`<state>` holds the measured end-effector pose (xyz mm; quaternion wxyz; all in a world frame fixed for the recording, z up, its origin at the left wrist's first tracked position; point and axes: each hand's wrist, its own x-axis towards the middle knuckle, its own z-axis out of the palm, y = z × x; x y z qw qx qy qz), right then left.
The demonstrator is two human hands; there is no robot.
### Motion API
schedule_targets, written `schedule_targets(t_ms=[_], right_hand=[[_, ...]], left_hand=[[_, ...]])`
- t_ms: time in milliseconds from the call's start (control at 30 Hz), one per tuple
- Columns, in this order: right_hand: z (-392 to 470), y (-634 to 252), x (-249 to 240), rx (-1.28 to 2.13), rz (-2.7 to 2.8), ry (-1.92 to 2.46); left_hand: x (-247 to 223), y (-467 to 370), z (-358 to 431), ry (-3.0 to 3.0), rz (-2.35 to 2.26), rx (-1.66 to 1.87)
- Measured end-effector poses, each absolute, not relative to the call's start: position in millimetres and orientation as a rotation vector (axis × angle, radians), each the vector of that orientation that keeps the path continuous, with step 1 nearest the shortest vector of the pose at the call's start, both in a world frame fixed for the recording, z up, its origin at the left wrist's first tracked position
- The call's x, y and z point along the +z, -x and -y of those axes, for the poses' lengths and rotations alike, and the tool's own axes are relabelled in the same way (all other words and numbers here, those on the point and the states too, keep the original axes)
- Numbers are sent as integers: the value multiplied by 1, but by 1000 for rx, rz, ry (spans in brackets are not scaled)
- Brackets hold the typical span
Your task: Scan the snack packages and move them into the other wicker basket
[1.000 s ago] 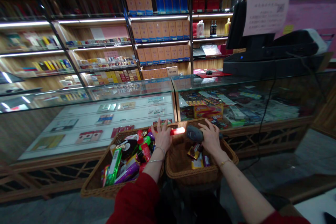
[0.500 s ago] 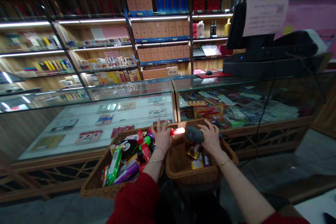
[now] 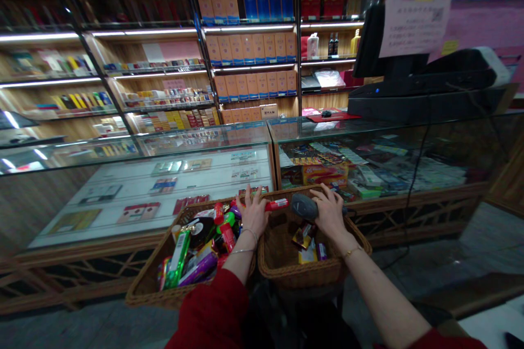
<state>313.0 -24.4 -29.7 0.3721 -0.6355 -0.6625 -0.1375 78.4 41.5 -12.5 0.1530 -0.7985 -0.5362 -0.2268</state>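
My left hand [image 3: 252, 212] holds a red tube-shaped packet [image 3: 277, 204] that sticks out to the right, over the rims where two wicker baskets meet. In my right hand [image 3: 328, 211] is a dark grey handheld scanner [image 3: 303, 206], its head facing left toward the packet. Below my left hand the left basket [image 3: 141, 282] is filled with colourful snacks, among them a green packet [image 3: 178, 258] and a purple one [image 3: 199, 270]. Under the scanner, the right basket [image 3: 286, 271] holds a few small brown, yellow and purple packets [image 3: 308, 253].
Glass display counters [image 3: 213, 174] stand just behind the baskets. A monitor [image 3: 368, 41] and a black cash drawer [image 3: 409, 106] sit on the right counter, with a cable [image 3: 414, 169] hanging down its front. Stocked shelves [image 3: 249, 27] line the back wall.
The bright light from the scanner on the red packet has gone out, and the packet's label shows now. My right hand has shifted very slightly; my left hand stays put.
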Motion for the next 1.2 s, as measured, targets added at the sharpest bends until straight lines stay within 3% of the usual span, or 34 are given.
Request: schedule_targets(t_ms=[300, 667, 1200], right_hand=[[11, -315, -18, -426, 1682, 1629], [0, -310, -45, -351, 1669, 1604], [10, -309, -44, -341, 1690, 1623]], left_hand=[[-15, -77, -42, 2294, 1530, -683], [-15, -78, -39, 2272, 1577, -715], [-13, -78, -33, 2259, 1619, -693]])
